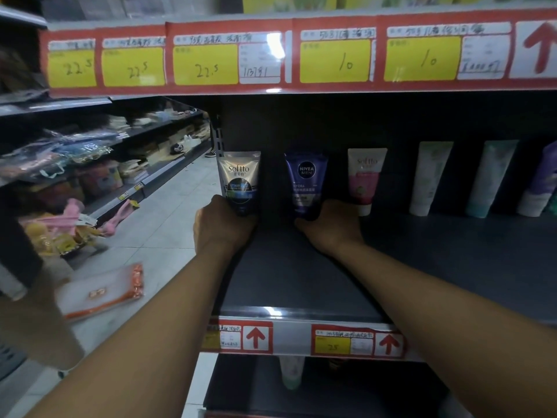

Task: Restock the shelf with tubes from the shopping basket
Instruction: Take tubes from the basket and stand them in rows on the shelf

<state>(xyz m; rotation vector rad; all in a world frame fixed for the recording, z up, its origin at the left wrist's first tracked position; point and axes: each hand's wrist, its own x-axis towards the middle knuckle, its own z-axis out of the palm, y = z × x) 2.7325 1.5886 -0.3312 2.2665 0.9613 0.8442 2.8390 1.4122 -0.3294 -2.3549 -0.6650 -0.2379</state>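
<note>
Left hand [221, 224] holds the silver tube [240, 179], right hand [330, 226] holds the blue tube [306, 184] — both upright at the far side of the shelf [301, 282].

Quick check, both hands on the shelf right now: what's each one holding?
Left hand: closed around the base of the silver Softto tube, standing upright.
Right hand: closed around the base of the blue Nivea Men tube, also upright.

Hidden/blurred bits
Caps of Softto tube [240, 179] & Nivea tube [306, 182] hidden behind hands; purple tube [542, 182] cut off at right edge; left-aisle goods [75, 164] blurred.
</note>
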